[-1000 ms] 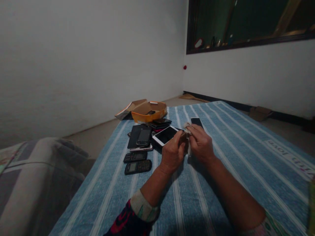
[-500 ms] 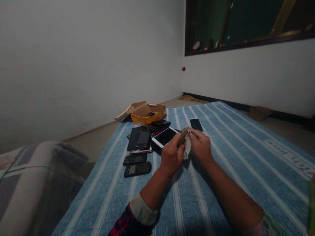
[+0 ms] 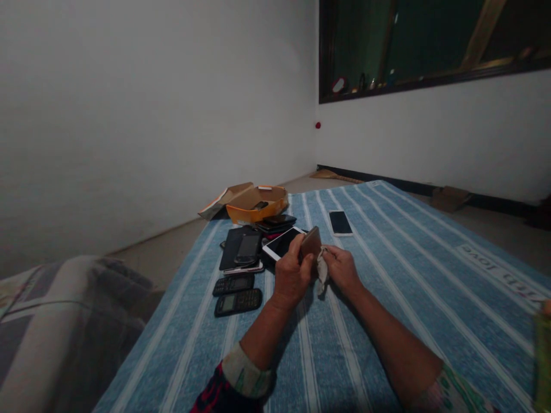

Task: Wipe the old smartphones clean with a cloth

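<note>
My left hand (image 3: pixel 293 275) is closed around a brownish phone (image 3: pixel 310 242), which it holds tilted up above the bed cover. In my right hand (image 3: pixel 343 269) a pale crumpled cloth (image 3: pixel 322 269) is pinched, pressed against the phone's right edge. A white phone with a dark screen (image 3: pixel 282 244) lies just beyond my left hand. Farther off, another white phone (image 3: pixel 340 223) rests alone on the stripes. To the left, a dark phone (image 3: pixel 248 248) sits on a stack, and two keypad phones (image 3: pixel 238 302) lie side by side nearer me.
An open orange cardboard box (image 3: pixel 258 213) stands at the far end, with a small dark item inside. Beside it is a pile of dark phones (image 3: pixel 278 221). The blue striped cover (image 3: pixel 387 321) spreads beneath everything. A draped grey shape (image 3: pixel 73 327) stands at the left.
The cloth has slid down from the phone's upper part to its right edge, baring more of its brown face. My right hand has lowered slightly. The view has shifted a little.
</note>
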Tool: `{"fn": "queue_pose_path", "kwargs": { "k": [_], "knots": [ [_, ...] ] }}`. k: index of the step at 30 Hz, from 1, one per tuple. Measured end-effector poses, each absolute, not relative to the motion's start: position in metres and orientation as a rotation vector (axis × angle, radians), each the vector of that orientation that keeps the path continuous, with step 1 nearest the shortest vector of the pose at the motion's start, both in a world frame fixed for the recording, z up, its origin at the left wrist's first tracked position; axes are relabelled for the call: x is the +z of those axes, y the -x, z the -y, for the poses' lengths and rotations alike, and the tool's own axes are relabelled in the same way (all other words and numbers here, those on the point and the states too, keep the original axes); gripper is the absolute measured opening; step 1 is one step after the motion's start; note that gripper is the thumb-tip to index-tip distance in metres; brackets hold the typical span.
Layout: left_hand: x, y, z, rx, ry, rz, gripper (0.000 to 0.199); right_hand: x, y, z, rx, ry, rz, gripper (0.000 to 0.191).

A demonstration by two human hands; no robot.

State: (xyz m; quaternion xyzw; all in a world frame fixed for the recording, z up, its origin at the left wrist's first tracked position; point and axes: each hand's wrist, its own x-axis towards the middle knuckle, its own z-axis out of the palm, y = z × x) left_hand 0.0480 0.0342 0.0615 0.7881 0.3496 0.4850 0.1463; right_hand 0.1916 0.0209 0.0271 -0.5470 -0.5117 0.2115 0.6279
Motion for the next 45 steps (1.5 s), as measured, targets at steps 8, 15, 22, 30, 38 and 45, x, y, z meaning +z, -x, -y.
{"fn": "queue_pose_path", "kwargs": {
  "k": [8, 15, 22, 30, 38, 45],
  "knots": [
    [0.06, -0.051, -0.031, 1.374, -2.32, -0.982, 0.044, 0.04, -0.189, -0.02, 0.46, 1.175, 1.15, 0.037],
    [0.06, -0.047, -0.036, 1.356, -2.221, -1.047, 0.046, 0.019, -0.194, -0.022, 0.566, 1.259, 1.23, 0.028],
    [0.059, -0.047, -0.035, 1.406, -2.22, -1.045, 0.044, 0.026, -0.19, -0.02, 0.539, 1.239, 1.2, 0.032],
    [0.059, -0.047, -0.029, 1.401, -2.281, -1.016, 0.047, 0.031, -0.188, -0.021, 0.634, 1.094, 1.148, 0.038],
    [0.055, -0.045, -0.037, 1.459, -2.101, -1.068, 0.046, 0.021, -0.192, -0.022, 0.795, 1.154, 1.184, 0.031],
    [0.053, -0.051, -0.036, 1.464, -1.705, -0.995, 0.047, 0.027, -0.201, -0.02, 0.746, 1.207, 1.206, 0.027]
  ]
}}
